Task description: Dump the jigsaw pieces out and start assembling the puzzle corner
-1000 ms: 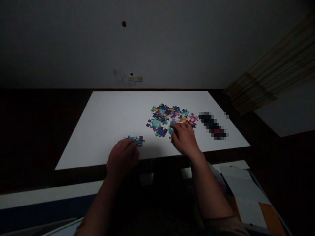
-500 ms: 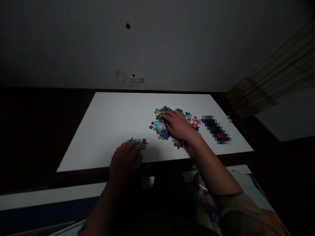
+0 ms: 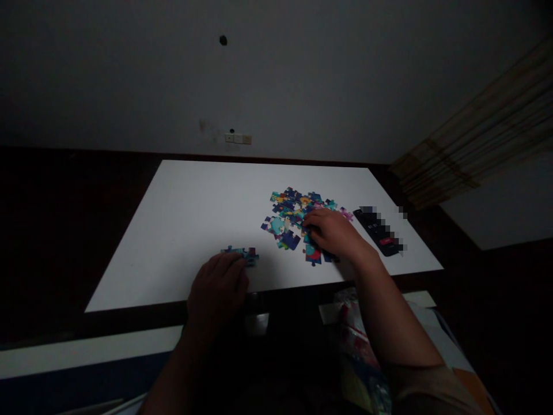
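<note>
My left hand (image 3: pixel 219 285) rests at the table's near edge. Its fingers are bent and pressed on a short strip of joined jigsaw puzzle pieces (image 3: pixel 251 255), whose near part they cover. My right hand (image 3: pixel 332 231) reaches over a colourful pile of puzzle pieces (image 3: pixel 290 202), fingers curled down with the thumb close to the index finger. Whatever lies between those fingertips is hidden. Left of it in the pile are a piece with a turquoise shape (image 3: pixel 276 225) and a dark blue piece (image 3: pixel 290 240). A red and teal piece (image 3: pixel 313 253) lies just below the hand.
All this lies on a white table (image 3: pixel 181 219). To the pile's right is a dark phone (image 3: pixel 375 229), partly pixelated. Beyond the table stand a wall with sockets (image 3: pixel 238 139) and a striped curtain (image 3: pixel 440 167). A crinkled plastic bag (image 3: pixel 352 323) is below the near edge.
My right hand has slid right and slightly nearer across the pile, uncovering pieces in its middle. My left hand stays on the joined strip. The view has shifted a little.
</note>
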Demonstrator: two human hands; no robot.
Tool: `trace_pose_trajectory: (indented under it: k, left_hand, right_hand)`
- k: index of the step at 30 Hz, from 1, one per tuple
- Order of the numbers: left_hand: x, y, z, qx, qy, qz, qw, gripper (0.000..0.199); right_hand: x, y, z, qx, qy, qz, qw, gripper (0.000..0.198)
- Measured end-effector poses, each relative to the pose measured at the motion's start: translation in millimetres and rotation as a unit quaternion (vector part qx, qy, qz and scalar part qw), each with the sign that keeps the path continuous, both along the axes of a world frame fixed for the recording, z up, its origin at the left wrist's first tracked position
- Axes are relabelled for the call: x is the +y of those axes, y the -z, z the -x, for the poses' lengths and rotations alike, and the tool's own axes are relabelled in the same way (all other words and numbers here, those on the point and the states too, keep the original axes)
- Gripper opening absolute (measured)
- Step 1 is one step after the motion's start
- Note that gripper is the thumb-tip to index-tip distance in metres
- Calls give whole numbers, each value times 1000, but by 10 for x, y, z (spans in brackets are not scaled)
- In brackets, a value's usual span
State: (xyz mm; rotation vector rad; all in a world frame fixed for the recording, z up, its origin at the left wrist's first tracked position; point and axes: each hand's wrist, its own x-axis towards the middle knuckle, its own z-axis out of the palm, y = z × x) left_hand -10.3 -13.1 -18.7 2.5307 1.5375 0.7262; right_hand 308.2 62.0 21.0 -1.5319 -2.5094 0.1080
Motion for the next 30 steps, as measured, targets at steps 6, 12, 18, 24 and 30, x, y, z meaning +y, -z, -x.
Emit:
trace_pose_trajectory:
  k: [6, 12, 18, 24, 30]
  left_hand:
    - [-2, 8, 4, -4, -1, -1, 1000, 26]
    - [-5, -26, -7, -14, -6, -1, 1000, 26]
    - [-21, -4, 21, -26, 1, -7, 1000, 26]
    - [-33, 8, 30, -26, 9, -24, 999, 25]
    - [-39, 0, 26, -26, 16, -41, 999, 25]
  right_hand:
    - [298, -79, 143, 17, 30, -20, 999, 24]
    - [990, 85, 498, 56, 45, -53, 996, 33]
    - [1220, 209, 586, 89, 24, -23, 996, 46]
    - [791, 24, 527, 254, 5, 21, 967, 35]
    - [65, -104, 446, 312, 15, 103, 944, 25]
